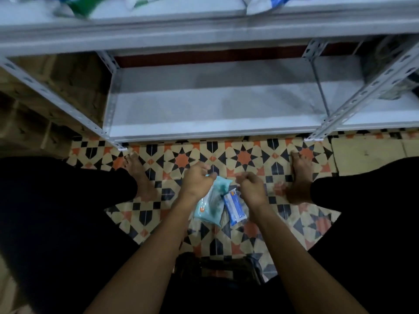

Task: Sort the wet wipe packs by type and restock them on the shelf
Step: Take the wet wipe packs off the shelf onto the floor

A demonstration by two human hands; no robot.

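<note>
The teal wipe pack (209,201) lies on the tiled floor (244,159), between the person's feet and in front of the shelf (215,132). The blue-white wipe pack (234,207) lies just beside it on the right, so 2 types are here. The left hand (197,179) has fingers curled at the top corner of the teal pack and seems to pinch it there, but blur makes this not fully sure. The right hand (250,185) is curled over the top end of the blue-white pack; if it really grips it, I cannot tell.

Handling, as I judge: both packs look soft, light, w/ smooth plastic film, probably a bit slippery. A corner pinch lets the pack hang and bend; better to hold across the middle, thumb on one face, fingers on the other.

The lower shelf board is white, w/ perforated metal posts (362,91) at the sides. On the upper shelf (204,35) some other packs (260,5) are partly visible, blurred.
</note>
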